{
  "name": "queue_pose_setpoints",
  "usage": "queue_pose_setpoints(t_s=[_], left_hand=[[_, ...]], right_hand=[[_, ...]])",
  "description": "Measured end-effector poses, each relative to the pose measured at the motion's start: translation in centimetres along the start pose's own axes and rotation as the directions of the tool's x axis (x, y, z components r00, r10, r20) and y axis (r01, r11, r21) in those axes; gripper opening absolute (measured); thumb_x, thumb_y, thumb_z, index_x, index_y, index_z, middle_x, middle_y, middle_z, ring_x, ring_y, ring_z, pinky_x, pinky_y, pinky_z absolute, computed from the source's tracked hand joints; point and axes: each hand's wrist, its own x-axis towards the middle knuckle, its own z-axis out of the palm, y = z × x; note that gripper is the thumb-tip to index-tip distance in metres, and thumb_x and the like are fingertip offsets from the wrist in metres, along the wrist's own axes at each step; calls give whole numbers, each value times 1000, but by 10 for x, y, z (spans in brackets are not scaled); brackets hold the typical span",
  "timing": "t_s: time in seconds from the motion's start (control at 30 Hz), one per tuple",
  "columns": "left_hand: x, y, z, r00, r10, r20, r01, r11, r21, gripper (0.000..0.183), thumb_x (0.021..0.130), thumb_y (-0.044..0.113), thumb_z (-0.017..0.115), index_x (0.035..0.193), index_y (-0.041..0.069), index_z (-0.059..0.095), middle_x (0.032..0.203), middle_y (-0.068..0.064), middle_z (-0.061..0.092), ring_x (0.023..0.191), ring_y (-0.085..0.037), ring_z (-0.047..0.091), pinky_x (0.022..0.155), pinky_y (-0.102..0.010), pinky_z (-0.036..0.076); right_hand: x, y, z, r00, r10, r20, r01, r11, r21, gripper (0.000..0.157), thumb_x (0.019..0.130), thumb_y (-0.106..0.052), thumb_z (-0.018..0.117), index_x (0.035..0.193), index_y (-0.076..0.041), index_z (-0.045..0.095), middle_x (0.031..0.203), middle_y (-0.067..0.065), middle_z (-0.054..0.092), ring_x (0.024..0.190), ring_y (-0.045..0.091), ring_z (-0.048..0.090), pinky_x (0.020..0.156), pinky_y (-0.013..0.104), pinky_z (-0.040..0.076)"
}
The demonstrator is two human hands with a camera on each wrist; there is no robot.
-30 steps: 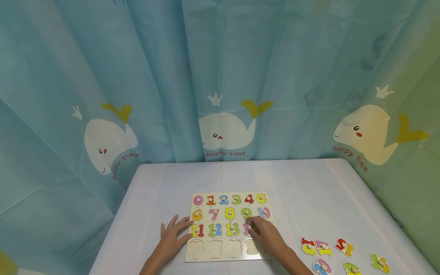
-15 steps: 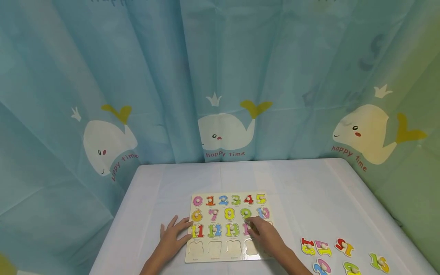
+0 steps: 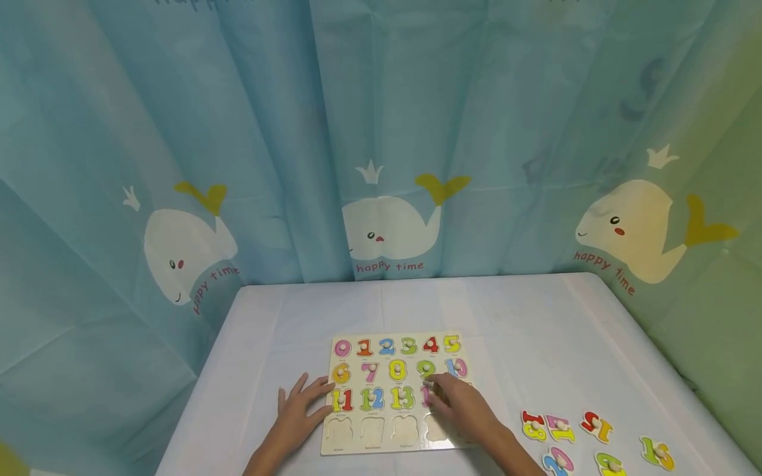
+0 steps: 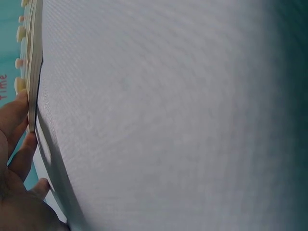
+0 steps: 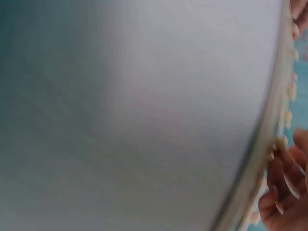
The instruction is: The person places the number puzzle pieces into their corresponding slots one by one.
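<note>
A wooden number puzzle board (image 3: 417, 445) lies on the white-covered table, with knobbed number pieces in its upper rows. My left hand (image 3: 296, 411) rests at the board's left edge, fingers spread; in the left wrist view its fingertips (image 4: 21, 103) touch the edge. Over the right part of the third row, my right hand (image 3: 461, 404) pinches a number piece (image 3: 425, 395) whose pink 1 shows; the rest is hidden by the fingers. The right wrist view shows its curled fingers (image 5: 284, 166) at the board. Bottom-row recesses (image 3: 372, 431) are bare.
Several loose number pieces lie right of the board, among them a red-and-yellow 18 (image 3: 534, 426), a red-and-orange piece (image 3: 597, 428) and a green-and-orange piece (image 3: 657, 454). A blue whale-print curtain (image 3: 286, 132) hangs behind the table (image 3: 536, 330).
The right hand shifts only very slightly over the third row. The left hand stays at the board's edge, and the loose pieces lie as before.
</note>
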Motion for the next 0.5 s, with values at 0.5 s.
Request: queue_pose_setpoints(t_s=[0.5], left_hand=[[0, 0, 0, 1000, 11, 2, -11, 1000, 5, 38, 80, 26, 74, 117, 16, 66, 130, -12, 56, 131, -48, 27, 95, -76, -3]], right_hand=[[-25, 38, -39, 999, 27, -32, -28, 998, -49, 21, 89, -16, 66, 109, -13, 66, 81, -17, 52, 65, -2, 43, 57, 22, 42]])
